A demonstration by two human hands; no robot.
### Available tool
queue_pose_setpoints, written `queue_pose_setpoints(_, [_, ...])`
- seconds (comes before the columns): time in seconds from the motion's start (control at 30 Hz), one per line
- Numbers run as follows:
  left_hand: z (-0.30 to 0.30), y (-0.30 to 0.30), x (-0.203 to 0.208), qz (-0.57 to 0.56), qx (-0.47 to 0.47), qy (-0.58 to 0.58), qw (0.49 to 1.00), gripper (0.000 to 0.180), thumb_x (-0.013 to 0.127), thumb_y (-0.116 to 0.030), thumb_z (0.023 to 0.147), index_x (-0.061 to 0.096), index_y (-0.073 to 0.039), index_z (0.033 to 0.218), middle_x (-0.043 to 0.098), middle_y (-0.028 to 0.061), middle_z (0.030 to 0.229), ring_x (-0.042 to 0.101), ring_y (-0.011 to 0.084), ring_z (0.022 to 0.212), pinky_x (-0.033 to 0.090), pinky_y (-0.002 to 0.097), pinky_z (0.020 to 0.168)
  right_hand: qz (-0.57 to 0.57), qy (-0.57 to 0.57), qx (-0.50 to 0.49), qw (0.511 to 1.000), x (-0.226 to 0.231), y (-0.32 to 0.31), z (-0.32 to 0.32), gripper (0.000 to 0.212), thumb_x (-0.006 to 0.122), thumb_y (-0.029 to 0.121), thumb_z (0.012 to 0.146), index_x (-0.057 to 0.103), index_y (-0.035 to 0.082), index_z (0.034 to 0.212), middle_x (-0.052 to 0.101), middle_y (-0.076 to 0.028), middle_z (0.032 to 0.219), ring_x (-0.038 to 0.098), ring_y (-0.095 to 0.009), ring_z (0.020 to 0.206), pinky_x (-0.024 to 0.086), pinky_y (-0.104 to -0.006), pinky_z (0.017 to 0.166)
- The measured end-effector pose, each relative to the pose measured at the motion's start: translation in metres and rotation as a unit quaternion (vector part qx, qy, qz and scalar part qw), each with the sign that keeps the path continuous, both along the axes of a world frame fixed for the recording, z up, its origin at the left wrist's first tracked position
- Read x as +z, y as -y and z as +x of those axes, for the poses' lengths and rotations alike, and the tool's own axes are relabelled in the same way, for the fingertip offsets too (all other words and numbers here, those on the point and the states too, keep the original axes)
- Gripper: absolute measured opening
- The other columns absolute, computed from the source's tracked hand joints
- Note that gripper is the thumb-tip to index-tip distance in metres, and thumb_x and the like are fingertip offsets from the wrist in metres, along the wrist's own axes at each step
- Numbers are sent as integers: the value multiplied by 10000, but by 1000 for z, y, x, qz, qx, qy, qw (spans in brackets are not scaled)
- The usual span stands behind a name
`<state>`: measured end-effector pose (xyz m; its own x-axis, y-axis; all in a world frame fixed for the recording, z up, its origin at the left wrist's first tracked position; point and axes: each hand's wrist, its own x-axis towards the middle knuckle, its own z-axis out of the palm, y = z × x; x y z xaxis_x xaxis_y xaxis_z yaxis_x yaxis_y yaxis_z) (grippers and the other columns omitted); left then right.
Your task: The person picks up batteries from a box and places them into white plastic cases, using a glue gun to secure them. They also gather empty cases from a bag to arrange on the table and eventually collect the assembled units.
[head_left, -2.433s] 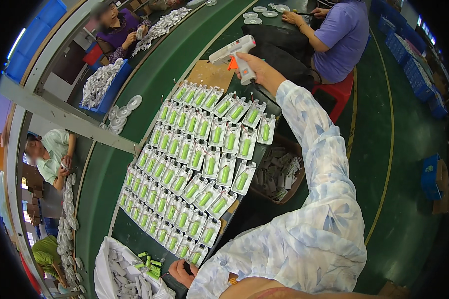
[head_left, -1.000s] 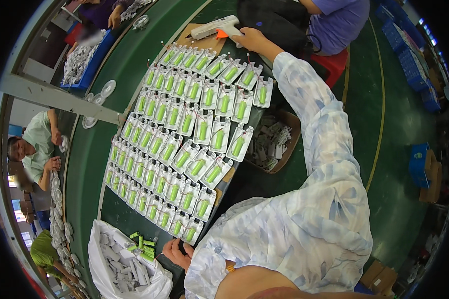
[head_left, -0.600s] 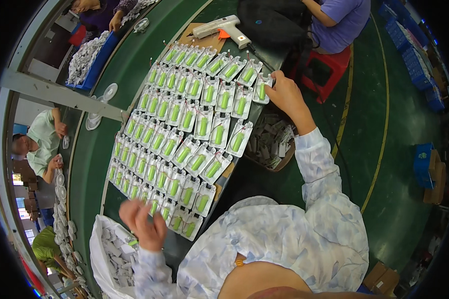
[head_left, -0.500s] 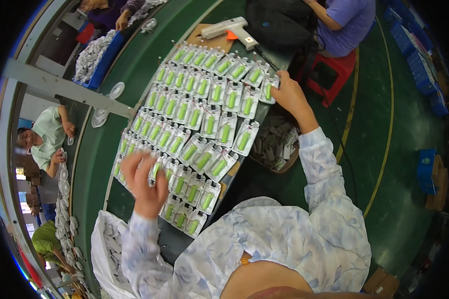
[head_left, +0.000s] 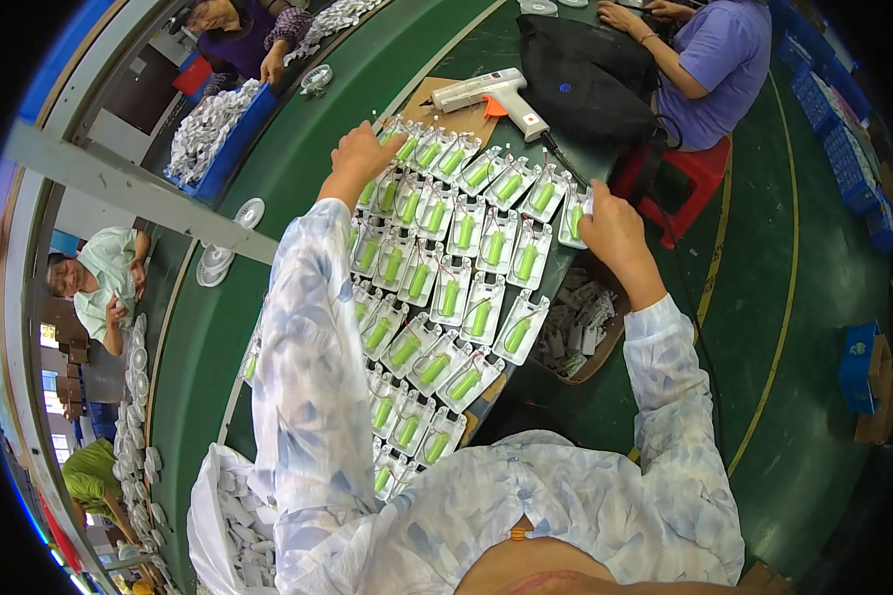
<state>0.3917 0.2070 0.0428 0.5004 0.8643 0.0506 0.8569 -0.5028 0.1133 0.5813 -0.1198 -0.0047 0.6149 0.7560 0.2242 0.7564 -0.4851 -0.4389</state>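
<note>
Rows of white plastic housings, each holding a green cylindrical battery cell with thin wires, cover the dark bench. My left hand is at the far left end of the farthest row, thumb and fingers apart, touching the housings there. At the right end of that row, the bent fingers of my right hand grip the edge of the last housing. My left sleeve hides part of the rows on the left.
Beyond the rows, a white glue gun with an orange trigger lies on cardboard. A black cloth bag is behind it. A box of white parts stands right of the bench, a white sack at lower left. Co-workers sit around.
My left hand has moved from above the near left housings to the far left end of the farthest row. My right hand stays at the right end housing. The whole view has shifted slightly.
</note>
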Motion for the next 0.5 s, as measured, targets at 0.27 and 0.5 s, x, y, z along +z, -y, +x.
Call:
queue_pose_setpoints(0.27, [28,-12,-7,-33,-13,-50,998,1011,533,-774,748,417,-32,1426,514,208,1377,475,353,1295,293,558,1082,87,-180,39,979,-25,-40,25,589,639,243,852,467,-141,1263,660,-230,732,673,-225,568,532,-346,541])
queue_pose_setpoints(0.5, [26,-43,-11,-157,-49,-27,986,1009,566,-818,664,506,-119,1390,585,164,1309,528,332,1246,302,567,1043,49,-438,48,896,6,-82,16,752,713,334,840,395,-124,1344,651,-143,856,643,-177,618,532,-282,462])
